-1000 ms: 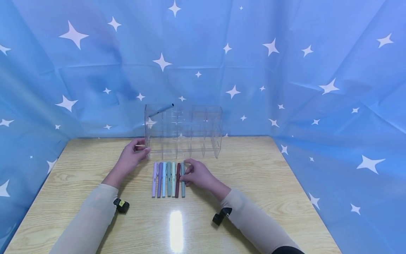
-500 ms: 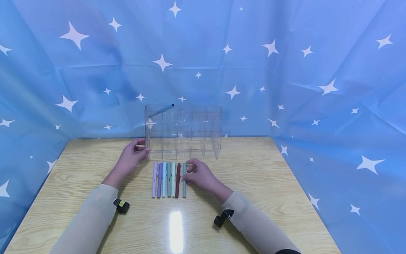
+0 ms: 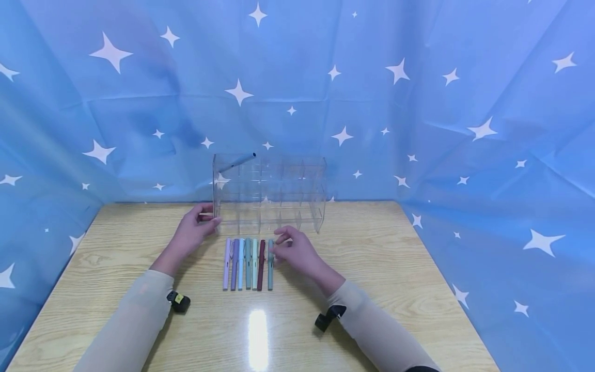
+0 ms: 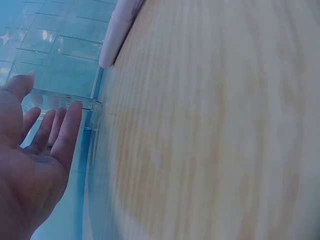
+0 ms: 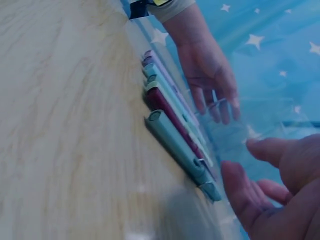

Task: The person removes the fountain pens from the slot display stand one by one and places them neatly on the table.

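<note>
Several capped pens lie in a row on the table, from a lilac pen (image 3: pixel 226 263) on the left to a dark red pen (image 3: pixel 261 264) and a teal pen (image 3: pixel 270 264) at the right end. Behind them stands a clear, compartmented acrylic organizer (image 3: pixel 269 219). My left hand (image 3: pixel 192 227) grips its left side, thumb in front and fingers behind. A blue pen (image 3: pixel 238 162) leans in the organizer's top left compartment. My right hand (image 3: pixel 297 250) hovers by the teal pen's upper end; in the right wrist view its thumb and fingers are apart, holding nothing.
The wooden table (image 3: pixel 381 248) reaches back to a blue star-printed curtain (image 3: pixel 297 77), which also runs along the sides. A bright light reflection lies on the tabletop in front of the pens. Both forearms, in light sleeves, come in from the front.
The right hand held the teal pen and shifted it slightly right, then let go and moved a little up and right. The left hand stays on the organizer.
</note>
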`<state>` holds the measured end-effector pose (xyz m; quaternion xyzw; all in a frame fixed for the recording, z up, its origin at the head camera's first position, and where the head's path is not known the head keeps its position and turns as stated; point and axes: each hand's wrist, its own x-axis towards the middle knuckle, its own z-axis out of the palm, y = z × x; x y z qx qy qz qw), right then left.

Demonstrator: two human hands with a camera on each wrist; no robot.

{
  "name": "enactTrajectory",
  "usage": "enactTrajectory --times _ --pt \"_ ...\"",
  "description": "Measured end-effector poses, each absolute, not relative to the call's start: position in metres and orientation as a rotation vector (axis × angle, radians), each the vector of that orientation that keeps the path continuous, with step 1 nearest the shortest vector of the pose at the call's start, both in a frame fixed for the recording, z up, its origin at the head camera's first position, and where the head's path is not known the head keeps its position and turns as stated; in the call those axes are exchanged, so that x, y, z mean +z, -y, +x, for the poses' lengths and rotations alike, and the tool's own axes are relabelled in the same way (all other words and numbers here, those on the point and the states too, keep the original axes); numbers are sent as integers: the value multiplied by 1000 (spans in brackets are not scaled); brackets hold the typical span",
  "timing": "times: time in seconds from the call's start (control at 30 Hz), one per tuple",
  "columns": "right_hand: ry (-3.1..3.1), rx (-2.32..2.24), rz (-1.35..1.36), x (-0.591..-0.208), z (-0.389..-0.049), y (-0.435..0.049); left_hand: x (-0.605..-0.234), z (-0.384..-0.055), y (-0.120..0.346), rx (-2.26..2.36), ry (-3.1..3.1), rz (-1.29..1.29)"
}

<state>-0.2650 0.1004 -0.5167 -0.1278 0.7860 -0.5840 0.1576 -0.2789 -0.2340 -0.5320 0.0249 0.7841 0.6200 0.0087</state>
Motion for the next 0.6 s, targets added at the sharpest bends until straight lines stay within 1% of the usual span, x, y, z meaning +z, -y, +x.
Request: enactTrajectory --times 0.3,0.6 --pt "-2324 -1769 -453 -492 -274 -88 -529 -277 233 1893 -2467 46" --pt "-2411 -1900 -536 -446 -306 -63 -533 -279 234 1932 -2463 67"
